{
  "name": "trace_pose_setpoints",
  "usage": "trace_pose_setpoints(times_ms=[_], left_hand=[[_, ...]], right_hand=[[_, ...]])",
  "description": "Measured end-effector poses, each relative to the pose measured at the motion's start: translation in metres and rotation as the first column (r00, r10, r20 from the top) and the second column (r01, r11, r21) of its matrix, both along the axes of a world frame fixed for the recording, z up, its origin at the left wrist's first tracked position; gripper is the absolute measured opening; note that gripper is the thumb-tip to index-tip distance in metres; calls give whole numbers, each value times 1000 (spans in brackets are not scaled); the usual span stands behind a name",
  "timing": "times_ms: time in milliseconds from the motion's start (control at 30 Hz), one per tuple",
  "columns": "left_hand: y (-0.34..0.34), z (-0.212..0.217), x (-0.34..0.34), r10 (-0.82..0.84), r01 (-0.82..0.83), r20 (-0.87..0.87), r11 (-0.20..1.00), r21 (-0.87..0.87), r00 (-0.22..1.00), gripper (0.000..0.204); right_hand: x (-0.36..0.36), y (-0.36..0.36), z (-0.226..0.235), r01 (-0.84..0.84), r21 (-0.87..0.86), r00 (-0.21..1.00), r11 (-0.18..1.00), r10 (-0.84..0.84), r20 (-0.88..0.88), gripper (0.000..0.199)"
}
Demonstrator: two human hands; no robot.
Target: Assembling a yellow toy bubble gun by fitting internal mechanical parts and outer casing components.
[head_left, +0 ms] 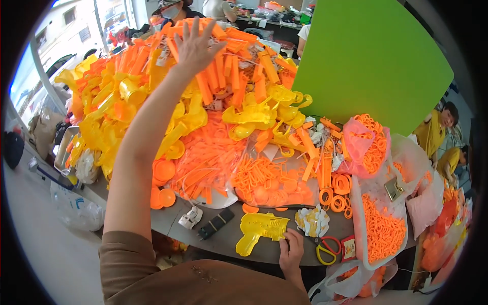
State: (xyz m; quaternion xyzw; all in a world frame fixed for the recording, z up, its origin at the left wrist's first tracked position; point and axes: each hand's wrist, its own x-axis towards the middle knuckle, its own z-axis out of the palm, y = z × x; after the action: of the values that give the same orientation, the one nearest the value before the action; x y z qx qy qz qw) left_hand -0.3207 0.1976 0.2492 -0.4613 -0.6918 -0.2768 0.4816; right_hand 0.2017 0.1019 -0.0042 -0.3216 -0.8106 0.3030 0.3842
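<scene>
Left grip point(195, 43): my fingers spread wide, palm down, holding nothing, hovering at the top of the orange sticks point(229, 71).
Heap direction: sticks lie at 12 o'clock from me, long axes mostly running 12 to 6.
Right grip point(291, 251): fingers curled loosely, fingertips touching the rear of the yellow toy gun point(259, 229); nothing pinched.
Toy gun: flat on the table point(223, 241), near edge, barrel toward 3 o'clock, handle toward 7.
Nearer hand: my right.
Beside it: scissors point(325, 249) at 3 o'clock.
</scene>
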Motion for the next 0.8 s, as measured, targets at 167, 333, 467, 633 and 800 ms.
trace_pose_setpoints(times_ms=[167,333,467,633,800], left_hand=[[35,20,-32,365,-369,-51,912,-181,929,78],[43,-1,-54,365,-244,249,879,-410,897,73],[48,-6,-58,365,-235,249,871,-432,897,72],[51,-1,-50,389,-237,256,849,-472,885,69],[45,2,-45,407,-262,257,851,-455,877,63]], right_hand=[[-1,2,12,7,-58,1000,998,-8,-25,15],[-1,3,6,13,-82,1000,997,-13,-1,17],[-1,3,5,3,-82,1000,997,-4,-7,17],[-1,7,5,3,-97,1000,995,-5,-25,17],[0,4,5,-7,-108,998,994,1,-57,17]])
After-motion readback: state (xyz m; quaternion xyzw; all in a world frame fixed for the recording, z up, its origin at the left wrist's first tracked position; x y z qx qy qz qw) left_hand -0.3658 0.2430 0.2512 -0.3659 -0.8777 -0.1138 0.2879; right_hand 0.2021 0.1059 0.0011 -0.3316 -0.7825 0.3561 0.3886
